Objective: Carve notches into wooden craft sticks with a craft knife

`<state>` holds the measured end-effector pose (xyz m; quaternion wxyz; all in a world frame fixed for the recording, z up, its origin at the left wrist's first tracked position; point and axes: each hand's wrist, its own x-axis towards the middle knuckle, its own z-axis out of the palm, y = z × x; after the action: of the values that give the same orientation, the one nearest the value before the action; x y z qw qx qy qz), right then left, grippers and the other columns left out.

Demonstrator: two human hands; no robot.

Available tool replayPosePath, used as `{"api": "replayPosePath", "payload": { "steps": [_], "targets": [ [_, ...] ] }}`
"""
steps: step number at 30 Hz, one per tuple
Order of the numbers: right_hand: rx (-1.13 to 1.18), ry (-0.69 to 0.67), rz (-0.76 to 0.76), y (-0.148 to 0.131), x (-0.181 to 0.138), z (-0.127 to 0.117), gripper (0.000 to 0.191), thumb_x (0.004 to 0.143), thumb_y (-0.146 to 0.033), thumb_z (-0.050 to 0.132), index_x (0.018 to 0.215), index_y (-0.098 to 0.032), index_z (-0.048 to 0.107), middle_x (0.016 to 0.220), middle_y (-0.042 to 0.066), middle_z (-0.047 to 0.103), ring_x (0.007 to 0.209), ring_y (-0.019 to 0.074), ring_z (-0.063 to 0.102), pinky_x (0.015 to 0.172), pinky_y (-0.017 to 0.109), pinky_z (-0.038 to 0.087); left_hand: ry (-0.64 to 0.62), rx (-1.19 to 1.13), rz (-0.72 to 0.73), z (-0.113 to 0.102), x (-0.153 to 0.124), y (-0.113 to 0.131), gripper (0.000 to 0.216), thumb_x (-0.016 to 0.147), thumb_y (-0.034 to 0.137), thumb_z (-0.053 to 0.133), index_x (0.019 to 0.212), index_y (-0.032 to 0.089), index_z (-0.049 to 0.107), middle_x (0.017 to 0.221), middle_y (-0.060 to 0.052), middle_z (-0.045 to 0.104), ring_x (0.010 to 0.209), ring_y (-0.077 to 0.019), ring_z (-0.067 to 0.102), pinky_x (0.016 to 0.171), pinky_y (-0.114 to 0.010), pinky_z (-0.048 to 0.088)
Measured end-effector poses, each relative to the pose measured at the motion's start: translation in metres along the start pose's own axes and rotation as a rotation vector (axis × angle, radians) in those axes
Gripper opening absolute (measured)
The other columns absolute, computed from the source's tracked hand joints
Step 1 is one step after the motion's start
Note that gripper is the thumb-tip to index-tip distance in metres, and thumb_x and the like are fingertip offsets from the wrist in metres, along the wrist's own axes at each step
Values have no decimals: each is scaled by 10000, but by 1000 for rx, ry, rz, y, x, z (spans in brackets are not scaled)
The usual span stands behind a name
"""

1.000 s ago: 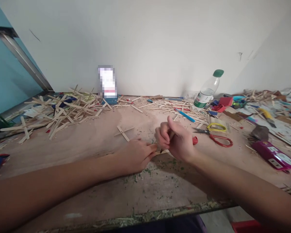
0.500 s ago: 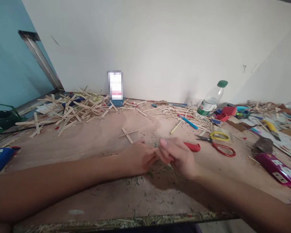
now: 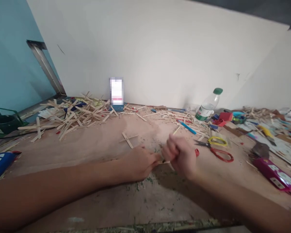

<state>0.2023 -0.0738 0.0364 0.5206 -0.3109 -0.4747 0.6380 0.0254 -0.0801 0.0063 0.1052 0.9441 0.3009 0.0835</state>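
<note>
My left hand [image 3: 142,163] rests on the wooden tabletop [image 3: 92,200], its fingers pinched on a thin pale wooden stick [image 3: 165,162] whose end shows in the gap between the hands. Close beside it, my right hand [image 3: 180,157] is curled closed and blurred; what its fingers hold is hidden. Behind the right hand a red object [image 3: 197,152] shows only its end. Two craft sticks [image 3: 127,140] lie crossed just beyond my left hand. Scissors [image 3: 220,152] with one yellow and one red handle lie to the right. Small green specks dot the wood below the hands.
A pile of craft sticks [image 3: 75,113] covers the back left, near a phone [image 3: 116,92] against the wall. A bottle [image 3: 207,106], a blue pen-like stick [image 3: 188,127], a yellow cutter [image 3: 266,132] and a magenta case [image 3: 276,174] are rightward. A blue case [image 3: 1,165] sits left.
My right hand has turned and curled tighter, parting slightly from the left, so the stick's end now shows between them. The camera view has tilted up a little.
</note>
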Motion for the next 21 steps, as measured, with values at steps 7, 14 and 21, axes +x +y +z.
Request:
{"api": "replayPosePath", "payload": {
  "steps": [7, 14, 21],
  "targets": [
    [46, 48, -100, 13, -3, -11, 586, 1037, -554, 648, 622, -220, 405, 489, -135, 282, 387, 61, 235, 396, 209, 258, 25, 26, -17, 1, 0, 1, 173, 1092, 271, 493, 974, 218, 609, 957, -30, 780, 883, -239, 746, 907, -385, 508],
    [17, 1, -130, 16, -10, -8, 620, 1009, -511, 666, 568, -239, 327, 462, -128, 250, 397, 72, 209, 399, 222, 223, 28, 24, -9, 1, 0, 0, 166, 1086, 271, 486, 1021, 229, 634, 965, -32, 792, 866, -241, 746, 871, -385, 515],
    [-14, -110, -61, 13, -10, -8, 588, 1035, -540, 653, 611, -218, 404, 488, -132, 290, 394, 64, 228, 410, 213, 247, 30, 43, -7, 2, 1, 0, 161, 1093, 271, 493, 1043, 213, 635, 964, -41, 796, 883, -242, 759, 867, -370, 504]
  ]
}}
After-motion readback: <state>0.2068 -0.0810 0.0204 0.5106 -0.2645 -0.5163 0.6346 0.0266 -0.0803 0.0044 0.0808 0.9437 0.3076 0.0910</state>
